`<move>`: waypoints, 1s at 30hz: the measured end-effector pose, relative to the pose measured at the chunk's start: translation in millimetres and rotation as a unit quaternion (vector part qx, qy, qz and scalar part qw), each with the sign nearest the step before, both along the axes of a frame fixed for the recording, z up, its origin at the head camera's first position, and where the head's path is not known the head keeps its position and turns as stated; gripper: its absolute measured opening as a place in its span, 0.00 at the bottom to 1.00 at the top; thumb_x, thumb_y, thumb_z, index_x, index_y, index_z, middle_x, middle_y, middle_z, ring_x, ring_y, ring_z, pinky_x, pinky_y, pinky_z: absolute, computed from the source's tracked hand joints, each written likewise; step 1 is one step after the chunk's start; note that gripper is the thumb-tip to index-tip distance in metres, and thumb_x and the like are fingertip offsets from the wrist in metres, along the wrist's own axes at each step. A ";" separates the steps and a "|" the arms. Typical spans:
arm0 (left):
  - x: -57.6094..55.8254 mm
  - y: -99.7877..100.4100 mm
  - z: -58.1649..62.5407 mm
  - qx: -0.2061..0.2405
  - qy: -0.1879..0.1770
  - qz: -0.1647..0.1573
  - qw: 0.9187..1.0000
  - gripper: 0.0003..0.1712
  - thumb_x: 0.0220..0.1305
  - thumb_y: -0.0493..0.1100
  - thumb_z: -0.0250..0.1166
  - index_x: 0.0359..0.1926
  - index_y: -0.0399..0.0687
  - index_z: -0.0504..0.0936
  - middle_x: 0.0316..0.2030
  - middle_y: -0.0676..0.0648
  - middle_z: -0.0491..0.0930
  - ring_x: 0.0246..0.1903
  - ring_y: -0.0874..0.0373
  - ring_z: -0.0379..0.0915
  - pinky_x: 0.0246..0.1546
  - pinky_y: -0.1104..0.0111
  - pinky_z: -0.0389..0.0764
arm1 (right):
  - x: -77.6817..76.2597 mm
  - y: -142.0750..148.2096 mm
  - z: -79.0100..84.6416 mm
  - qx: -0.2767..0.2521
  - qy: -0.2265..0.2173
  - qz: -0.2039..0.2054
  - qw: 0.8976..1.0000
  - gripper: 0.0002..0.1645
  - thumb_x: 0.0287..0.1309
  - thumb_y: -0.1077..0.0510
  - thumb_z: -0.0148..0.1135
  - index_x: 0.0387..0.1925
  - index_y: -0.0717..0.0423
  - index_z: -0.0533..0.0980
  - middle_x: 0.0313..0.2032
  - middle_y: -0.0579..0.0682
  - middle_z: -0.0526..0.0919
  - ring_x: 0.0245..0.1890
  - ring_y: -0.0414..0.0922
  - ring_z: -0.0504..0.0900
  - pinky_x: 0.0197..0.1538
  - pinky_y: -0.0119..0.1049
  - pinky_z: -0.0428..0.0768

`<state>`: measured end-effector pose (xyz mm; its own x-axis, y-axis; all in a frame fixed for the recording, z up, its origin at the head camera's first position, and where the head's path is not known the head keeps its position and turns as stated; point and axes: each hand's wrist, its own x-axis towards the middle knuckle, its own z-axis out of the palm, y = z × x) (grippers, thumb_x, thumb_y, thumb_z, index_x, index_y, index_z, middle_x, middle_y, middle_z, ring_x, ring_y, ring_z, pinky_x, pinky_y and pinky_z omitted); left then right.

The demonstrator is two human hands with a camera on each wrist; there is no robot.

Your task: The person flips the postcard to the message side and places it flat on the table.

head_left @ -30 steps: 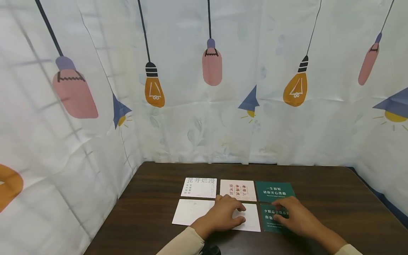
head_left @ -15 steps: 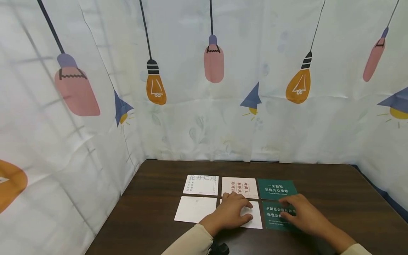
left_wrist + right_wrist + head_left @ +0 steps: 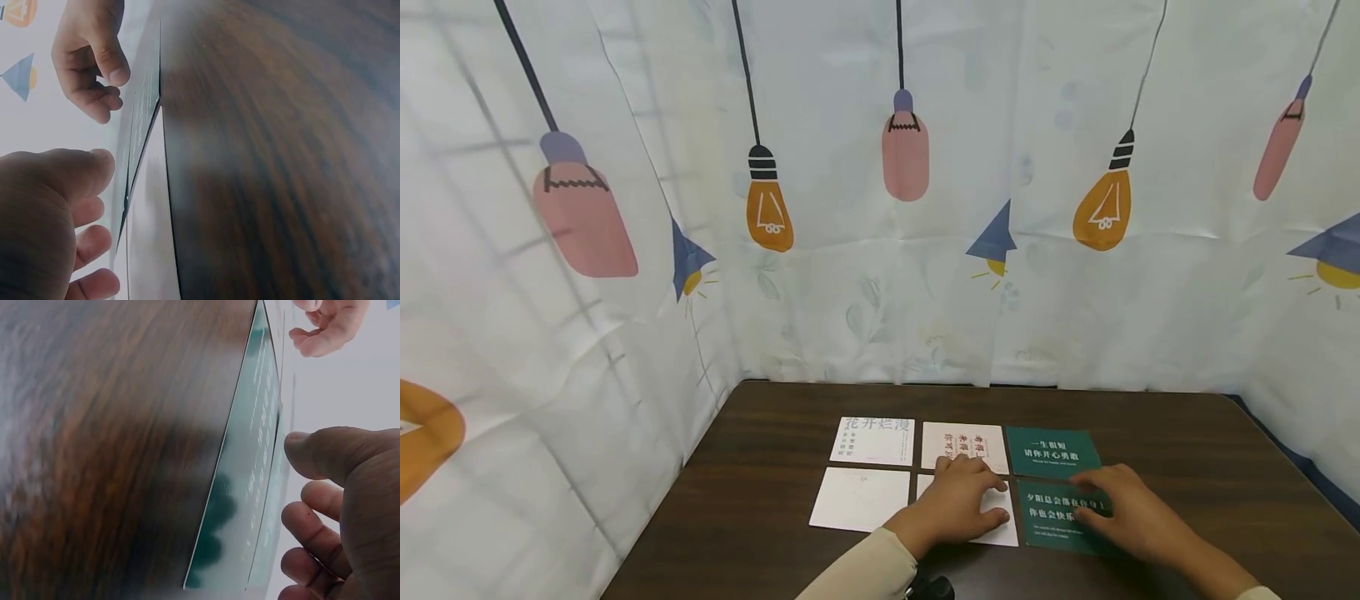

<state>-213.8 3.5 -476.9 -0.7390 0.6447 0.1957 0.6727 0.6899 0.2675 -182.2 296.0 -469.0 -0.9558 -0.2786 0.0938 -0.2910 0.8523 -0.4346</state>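
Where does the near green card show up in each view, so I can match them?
Head: the near green card lies below and right of centre, partly behind the right hand.
Left wrist: a narrow sliver, upper left.
Right wrist: a long slanted strip near the middle.
Shared landmark: the right hand, in all three.

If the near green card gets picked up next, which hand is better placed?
Probably the right hand: it hangs over the near green card, holding nothing, while the left hand is over the white card beside it.
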 end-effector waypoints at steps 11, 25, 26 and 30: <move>0.2 10.7 -0.5 -0.004 0.000 -0.004 1.000 0.16 0.64 0.61 0.70 0.51 0.68 0.86 0.45 0.66 0.78 0.46 0.68 0.68 0.41 0.65 0.59 | -0.8 13.5 -4.2 0.005 0.006 0.013 1.000 0.28 0.53 0.45 0.78 0.52 0.53 0.82 0.50 0.47 0.83 0.54 0.57 0.76 0.53 0.60 0.77; -0.4 19.1 0.8 -0.033 0.005 0.007 0.999 0.19 0.64 0.63 0.68 0.53 0.68 0.85 0.47 0.64 0.78 0.46 0.67 0.68 0.42 0.64 0.62 | -3.5 26.8 -3.6 0.015 0.000 0.025 1.000 0.31 0.52 0.42 0.78 0.54 0.52 0.82 0.53 0.51 0.81 0.56 0.61 0.75 0.55 0.65 0.74; -0.2 19.2 0.2 -0.033 0.006 0.008 0.999 0.19 0.64 0.63 0.68 0.52 0.68 0.85 0.47 0.64 0.78 0.46 0.66 0.68 0.42 0.64 0.62 | -3.3 27.5 -3.9 0.014 -0.003 0.026 1.000 0.31 0.52 0.42 0.78 0.54 0.52 0.82 0.53 0.51 0.81 0.56 0.62 0.75 0.55 0.65 0.73; -1.2 20.3 -3.0 -0.036 0.011 0.011 0.999 0.19 0.64 0.64 0.68 0.52 0.68 0.85 0.47 0.64 0.77 0.46 0.66 0.68 0.43 0.64 0.62 | -2.5 31.5 -4.2 0.015 -0.009 0.028 0.999 0.32 0.52 0.41 0.78 0.55 0.51 0.81 0.54 0.53 0.80 0.57 0.63 0.74 0.54 0.66 0.73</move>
